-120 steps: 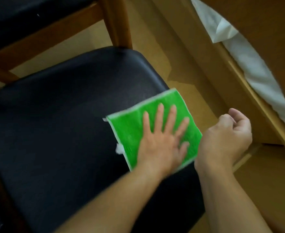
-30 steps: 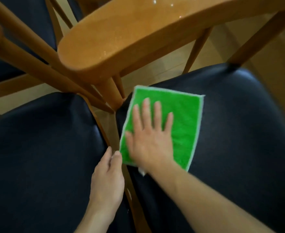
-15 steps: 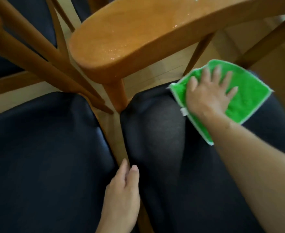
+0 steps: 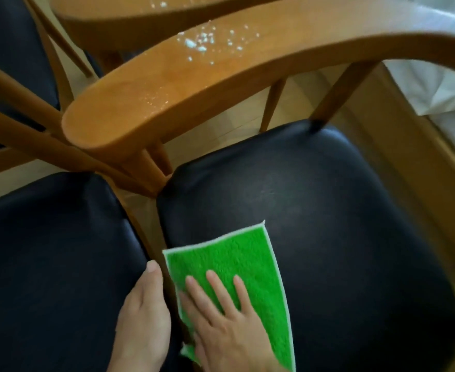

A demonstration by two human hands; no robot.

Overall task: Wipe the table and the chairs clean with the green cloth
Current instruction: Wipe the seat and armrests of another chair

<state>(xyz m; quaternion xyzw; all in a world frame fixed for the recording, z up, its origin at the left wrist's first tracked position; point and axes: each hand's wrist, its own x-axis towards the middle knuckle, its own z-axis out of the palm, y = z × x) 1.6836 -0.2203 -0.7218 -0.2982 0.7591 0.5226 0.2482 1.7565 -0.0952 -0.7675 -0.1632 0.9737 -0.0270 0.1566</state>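
Green cloth now dragged back from the far edge of the black seat to its near left corner, pinned flat under the spread right hand, left hand resting open just beside; crumbs on the backrest beyond still to wipe

White crumpled sheeting lies at the upper right (beside a pale wooden floor).
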